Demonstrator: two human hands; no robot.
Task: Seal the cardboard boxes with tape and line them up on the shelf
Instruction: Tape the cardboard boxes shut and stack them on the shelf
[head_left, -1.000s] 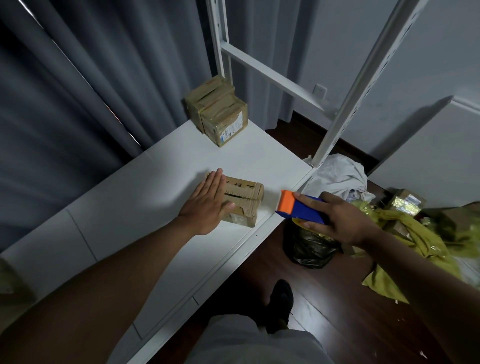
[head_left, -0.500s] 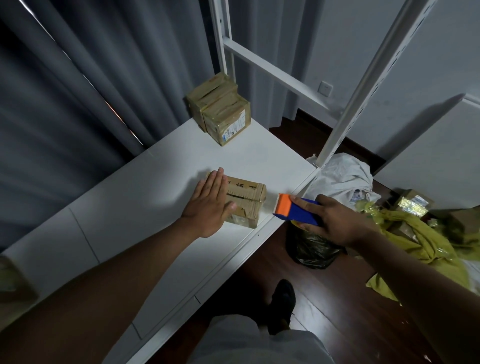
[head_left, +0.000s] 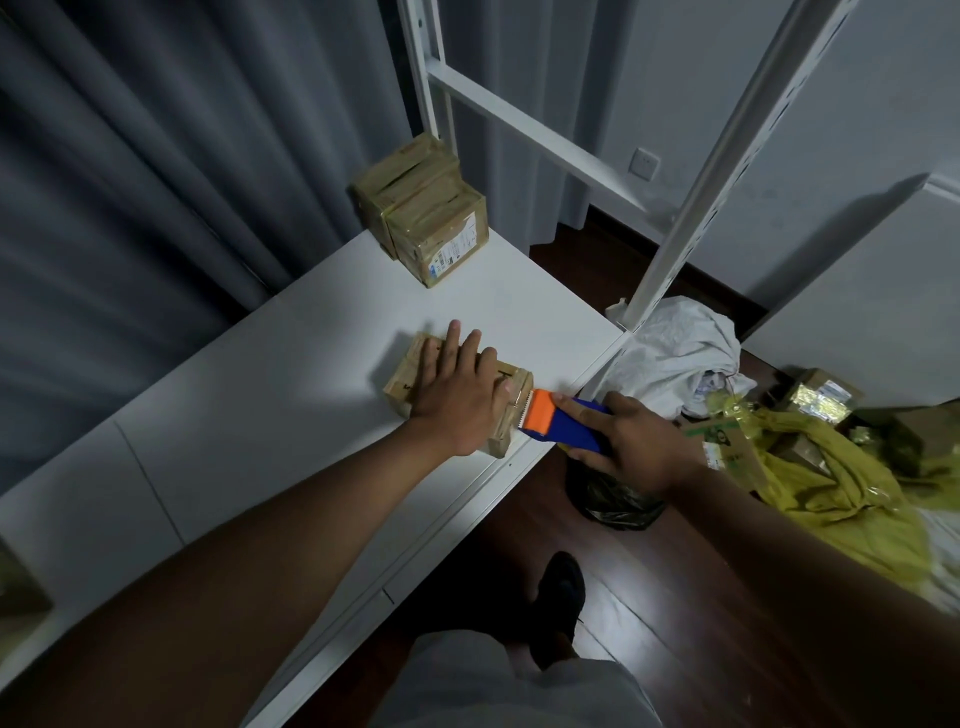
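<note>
A small cardboard box (head_left: 408, 376) lies on the white shelf (head_left: 270, 431) near its front edge. My left hand (head_left: 460, 397) rests flat on top of the box with straight fingers, pressing it down. My right hand (head_left: 631, 441) grips a blue and orange tape dispenser (head_left: 558, 423), index finger along its top. The dispenser's toothed orange end touches the box's right side. Several taped boxes (head_left: 426, 213) stand together at the shelf's far corner.
White shelf uprights (head_left: 722, 156) and a crossbar rise at the right end. On the dark wooden floor lie a white sack (head_left: 675, 353), a black bag (head_left: 615, 501), yellow packaging (head_left: 841, 483) and loose boxes (head_left: 821, 395). Grey curtains hang behind the shelf.
My right hand has brought the tape dispenser left until it touches the box's right side. My left hand has slid further over the top of the box.
</note>
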